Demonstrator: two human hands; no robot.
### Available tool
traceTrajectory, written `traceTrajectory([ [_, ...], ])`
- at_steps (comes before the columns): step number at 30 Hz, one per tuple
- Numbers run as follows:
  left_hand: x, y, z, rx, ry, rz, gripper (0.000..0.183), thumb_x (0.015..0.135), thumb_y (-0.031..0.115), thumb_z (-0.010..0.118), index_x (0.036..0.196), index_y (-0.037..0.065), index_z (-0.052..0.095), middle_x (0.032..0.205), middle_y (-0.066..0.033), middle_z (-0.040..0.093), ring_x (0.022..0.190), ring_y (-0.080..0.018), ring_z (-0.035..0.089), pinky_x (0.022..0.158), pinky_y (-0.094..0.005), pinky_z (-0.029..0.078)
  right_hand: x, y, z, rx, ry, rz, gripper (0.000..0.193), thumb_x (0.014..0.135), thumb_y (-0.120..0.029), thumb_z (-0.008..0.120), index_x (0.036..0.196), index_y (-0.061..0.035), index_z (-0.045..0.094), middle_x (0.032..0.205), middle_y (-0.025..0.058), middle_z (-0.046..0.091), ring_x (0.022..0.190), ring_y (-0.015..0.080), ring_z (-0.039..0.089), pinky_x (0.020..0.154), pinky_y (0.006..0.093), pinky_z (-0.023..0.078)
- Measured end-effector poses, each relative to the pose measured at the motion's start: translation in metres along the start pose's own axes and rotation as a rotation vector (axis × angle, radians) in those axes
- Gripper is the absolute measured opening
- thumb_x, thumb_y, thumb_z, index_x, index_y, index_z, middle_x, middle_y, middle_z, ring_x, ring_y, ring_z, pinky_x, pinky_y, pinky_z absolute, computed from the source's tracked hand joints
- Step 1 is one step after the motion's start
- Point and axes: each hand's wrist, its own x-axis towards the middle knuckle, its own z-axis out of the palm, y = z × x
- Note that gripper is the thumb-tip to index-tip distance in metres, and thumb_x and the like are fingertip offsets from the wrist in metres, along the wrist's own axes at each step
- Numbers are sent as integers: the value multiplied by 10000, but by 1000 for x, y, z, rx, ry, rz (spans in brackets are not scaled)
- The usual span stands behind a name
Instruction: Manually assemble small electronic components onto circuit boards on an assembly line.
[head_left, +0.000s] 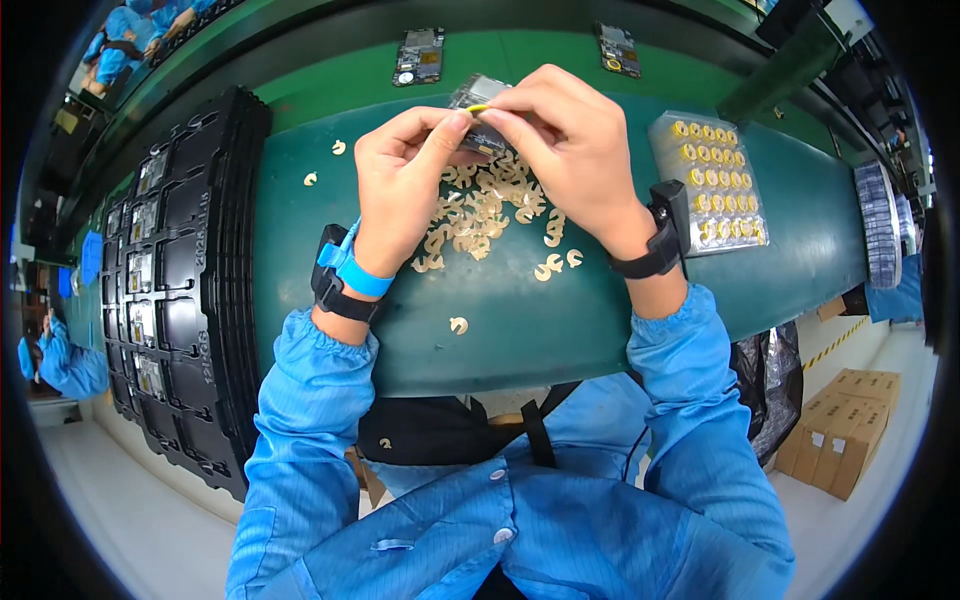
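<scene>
Spanning the middle: green bench (310,300), with a stack of black trays (185,270) at its left edge, a clear tray (667,145) near its right end. Left hand (405,175) and right hand (578,145) almost meet toward the far edge. Circuit board (484,90) beneath; bearing hand, cannot tell. Yellow piece (478,107) pinched between both, over the board; judged unfinished. Loose cream scraps (480,215) suggest several done; yellow discs (711,178) filling the clear tray remain.

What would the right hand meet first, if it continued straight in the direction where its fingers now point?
Past the small yellow piece between the two hands, the right hand would probably meet the left hand first. The circuit board seems lower, but depth is unclear.
</scene>
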Motion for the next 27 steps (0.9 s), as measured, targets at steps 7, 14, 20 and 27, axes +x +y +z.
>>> traceTrajectory([
  [7,-1,1,-4,-163,-24,-66,266,1068,175,595,1088,-64,711,1032,-111,730,889,-160,701,790,-348,621,-2,5,2,-282,67,-389,154,828,-6,791,977,-19,754,863,85,673,699,213,659,599,299,519],
  [14,0,4,-1,-172,20,-19,187,1032,99,635,1050,-67,719,992,-93,741,885,-143,706,787,-320,636,4,9,2,-140,94,-315,104,863,-88,779,944,-28,749,824,69,651,649,186,616,571,308,490],
  [20,-3,5,-2,-14,-2,25,190,1023,117,660,1092,-43,736,1030,-77,739,902,-121,693,812,-304,601,-2,0,5,87,-15,93,105,902,-82,766,950,9,748,825,42,664,607,85,513,560,262,412],
  [27,-1,3,2,-58,41,8,296,1057,96,582,1301,-67,616,1135,-119,723,982,-159,699,865,-327,613,4,-4,-4,546,18,391,143,981,-75,705,1033,57,723,911,42,735,835,52,665,730,213,546],
])
